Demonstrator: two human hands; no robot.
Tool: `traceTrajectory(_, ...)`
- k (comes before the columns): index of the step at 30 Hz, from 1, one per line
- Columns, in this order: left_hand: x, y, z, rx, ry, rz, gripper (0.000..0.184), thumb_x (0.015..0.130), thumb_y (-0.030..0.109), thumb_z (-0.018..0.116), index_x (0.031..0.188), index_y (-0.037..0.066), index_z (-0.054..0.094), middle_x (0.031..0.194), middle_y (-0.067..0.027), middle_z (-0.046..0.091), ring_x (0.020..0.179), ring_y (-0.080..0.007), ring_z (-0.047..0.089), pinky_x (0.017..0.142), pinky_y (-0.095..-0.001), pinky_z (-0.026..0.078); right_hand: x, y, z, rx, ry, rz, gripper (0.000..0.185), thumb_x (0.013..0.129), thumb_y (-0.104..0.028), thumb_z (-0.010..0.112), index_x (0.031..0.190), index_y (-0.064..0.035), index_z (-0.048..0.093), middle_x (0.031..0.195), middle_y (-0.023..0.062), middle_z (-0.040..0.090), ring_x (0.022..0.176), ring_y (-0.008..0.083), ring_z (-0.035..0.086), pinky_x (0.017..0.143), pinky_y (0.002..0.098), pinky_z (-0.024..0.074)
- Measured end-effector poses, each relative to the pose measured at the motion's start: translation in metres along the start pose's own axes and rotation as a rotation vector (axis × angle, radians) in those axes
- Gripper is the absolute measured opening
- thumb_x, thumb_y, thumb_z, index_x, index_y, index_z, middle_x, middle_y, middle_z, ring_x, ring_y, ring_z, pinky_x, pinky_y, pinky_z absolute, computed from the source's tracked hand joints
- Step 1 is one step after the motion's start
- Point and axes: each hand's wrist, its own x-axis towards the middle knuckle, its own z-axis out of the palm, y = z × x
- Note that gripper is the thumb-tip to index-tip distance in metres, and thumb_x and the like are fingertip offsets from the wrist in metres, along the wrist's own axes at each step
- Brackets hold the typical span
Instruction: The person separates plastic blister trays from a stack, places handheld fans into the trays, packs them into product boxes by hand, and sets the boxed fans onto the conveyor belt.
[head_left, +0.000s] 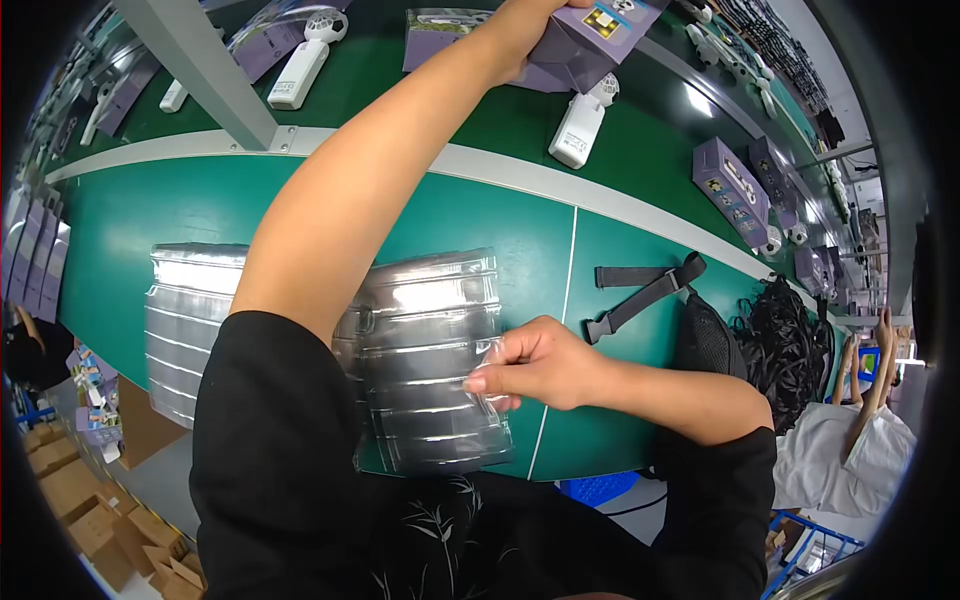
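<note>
My left hand (pixel 522 38) reaches far forward over the conveyor, its fingers closed round a purple printed box (pixel 600 42) at the top edge of the view. Part of that hand is cut off by the frame. Near my body, my right hand (pixel 545 365) pinches the right edge of a clear plastic blister tray (pixel 430 350), which lies with others on the green table. My left forearm hides part of this stack. Another stack of clear trays (pixel 185 330) is to the left. Just below the purple box lies a white device with a round grille head (pixel 578 130).
A green conveyor belt (pixel 640 150) runs behind the table rail, carrying purple boxes (pixel 730 190) and another white device (pixel 300 75). A metal post (pixel 200 70) rises at left. Black straps (pixel 785 350) and a buckled strap (pixel 640 300) lie right. Co-workers sit at both sides.
</note>
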Motion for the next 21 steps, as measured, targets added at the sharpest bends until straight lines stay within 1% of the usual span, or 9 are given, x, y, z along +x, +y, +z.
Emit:
traceTrajectory(2, -0.004, 0.004, 0.001, 0.019, -0.004, 0.014, 0.033, 0.085, 0.034, 0.055, 0.099, 0.005, 0.066, 0.09, -0.0092, 0.069, 0.079, -0.0213, 0.066, 0.073, -0.0331, 0.052, -0.001, -0.004, 0.004, -0.056, 0.067, 0.045, 0.019, 0.094, -0.017, 0.065, 0.086, 0.0002, 0.068, 0.072, 0.0042, 0.065, 0.065, 0.0082, 0.061, 0.059, 0.0231, 0.0502)
traceTrajectory(5, -0.006, 0.009, -0.009, 0.03, 0.003, 0.043, 0.034, 0.086, 0.034, 0.055, 0.1, 0.005, 0.066, 0.091, -0.0093, 0.07, 0.079, -0.0214, 0.067, 0.074, -0.0332, 0.053, -0.014, -0.005, 0.005, -0.191, 0.417, 0.065, 0.032, 0.093, -0.026, 0.068, 0.071, -0.0029, 0.065, 0.066, 0.0006, 0.062, 0.062, 0.0052, 0.056, 0.056, 0.0228, 0.0461)
traceTrajectory(6, -0.006, 0.01, -0.011, 0.039, 0.013, 0.055, 0.034, 0.086, 0.034, 0.055, 0.1, 0.005, 0.066, 0.091, -0.0093, 0.07, 0.079, -0.0215, 0.067, 0.074, -0.0333, 0.053, -0.015, -0.005, 0.009, -0.195, 0.427, 0.071, 0.032, 0.093, -0.026, 0.068, 0.071, -0.0029, 0.065, 0.066, 0.0006, 0.062, 0.062, 0.0052, 0.056, 0.056, 0.0228, 0.0461)
traceTrajectory(10, -0.007, 0.012, -0.023, -0.045, -0.042, -0.028, 0.036, 0.086, 0.034, 0.055, 0.101, 0.004, 0.066, 0.093, -0.0096, 0.07, 0.08, -0.0217, 0.068, 0.074, -0.0335, 0.053, -0.01, -0.001, 0.024, 0.215, 0.318, -0.154, 0.038, 0.091, -0.028, 0.07, 0.063, -0.0036, 0.063, 0.056, -0.0006, 0.057, 0.054, 0.005, 0.053, 0.048, 0.0245, 0.0418)
traceTrajectory(14, -0.014, 0.015, -0.03, -0.055, -0.036, -0.077, 0.037, 0.087, 0.035, 0.055, 0.101, 0.003, 0.066, 0.094, -0.0102, 0.071, 0.081, -0.0217, 0.068, 0.074, -0.0336, 0.054, -0.009, -0.005, 0.019, -0.011, 0.382, -0.139, 0.039, 0.093, -0.028, 0.067, 0.063, -0.0036, 0.067, 0.054, -0.0001, 0.058, 0.049, 0.0069, 0.054, 0.046, 0.0251, 0.0437)
traceTrajectory(17, -0.018, 0.023, -0.035, -0.081, -0.036, -0.054, 0.037, 0.087, 0.034, 0.054, 0.101, 0.003, 0.066, 0.093, -0.0104, 0.07, 0.081, -0.0219, 0.068, 0.074, -0.0338, 0.054, -0.033, -0.038, 0.012, -0.661, 0.352, -0.3, 0.032, 0.093, -0.017, 0.065, 0.066, -0.0002, 0.069, 0.057, 0.0054, 0.065, 0.05, 0.0114, 0.061, 0.047, 0.0254, 0.0473)
traceTrajectory(18, -0.018, 0.027, -0.037, -0.096, -0.037, -0.04, 0.036, 0.087, 0.034, 0.054, 0.101, 0.002, 0.066, 0.093, -0.0106, 0.07, 0.08, -0.022, 0.068, 0.074, -0.0339, 0.054, -0.041, -0.052, 0.012, -0.669, 0.352, -0.3, 0.032, 0.093, -0.017, 0.065, 0.066, -0.0002, 0.069, 0.057, 0.0054, 0.065, 0.05, 0.0114, 0.061, 0.047, 0.0254, 0.0473)
traceTrajectory(20, -0.018, 0.034, -0.044, -0.114, -0.031, -0.008, 0.036, 0.087, 0.034, 0.054, 0.101, 0.002, 0.066, 0.093, -0.0107, 0.07, 0.081, -0.0221, 0.068, 0.075, -0.0338, 0.054, -0.056, -0.079, 0.012, -0.251, 0.443, -0.011, 0.04, 0.093, -0.027, 0.067, 0.061, -0.0024, 0.067, 0.056, 0.0042, 0.064, 0.046, 0.0096, 0.058, 0.046, 0.0248, 0.046)
traceTrajectory(21, -0.018, 0.036, -0.048, -0.13, -0.027, 0.01, 0.036, 0.087, 0.033, 0.054, 0.101, 0.002, 0.066, 0.094, -0.0109, 0.07, 0.082, -0.0222, 0.068, 0.076, -0.0338, 0.054, -0.061, -0.09, 0.008, -0.321, 0.476, -0.061, 0.041, 0.092, -0.028, 0.068, 0.061, -0.0017, 0.066, 0.054, 0.0045, 0.063, 0.046, 0.0095, 0.058, 0.046, 0.0248, 0.0453)
